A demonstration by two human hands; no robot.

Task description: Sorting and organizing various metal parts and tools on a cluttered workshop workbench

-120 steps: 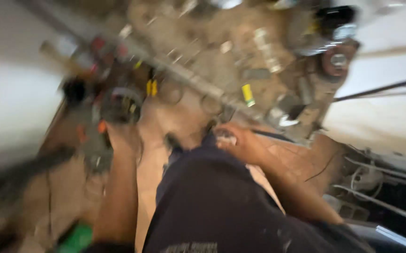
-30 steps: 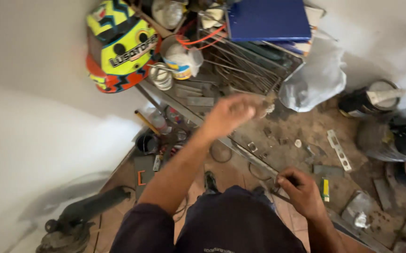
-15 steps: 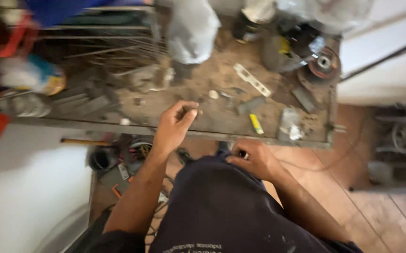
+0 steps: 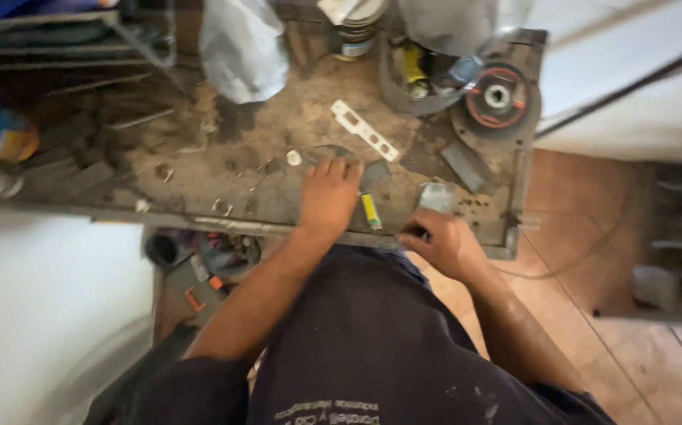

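Worktop (image 4: 199, 169): a dusty, rust-brown metal worktop fills the upper half of the frame, strewn with grit, scraps and small parts; your dark-clothed body takes up the lower centre.
Floor (image 4: 593, 260): reddish tiles show at right of the frame, beyond the worktop's end.
Plastic bag (image 4: 242, 47): a crumpled pale bag sits at top centre, well apart from both your hands.
Cutting disc (image 4: 497, 98): a round disc with a red ring lies flat near the worktop's upper right corner.
Left hand (image 4: 329, 197): your left hand lies palm down at the centre of the frame, fingers spread and curled onto the worktop surface, open and gripping nothing you can see; its fingertips touch a small dark curved piece.
Right hand (image 4: 443, 240): your right hand rests at the worktop's near edge, right of centre, fingers curled in; whether it holds anything cannot be told from this view.
Perforated strip (image 4: 365, 130): a pale metal strip with slots lies aslant just above your left hand, not touching it.
Metal plate (image 4: 437, 197): a small grey plate lies just above your right hand.
Yellow tube (image 4: 370, 211): a short yellow-and-green cylinder lies between your two hands, just beside the left one, near the front edge.
White cap (image 4: 294, 157): a tiny pale round piece sits near your left fingertips, to their left.
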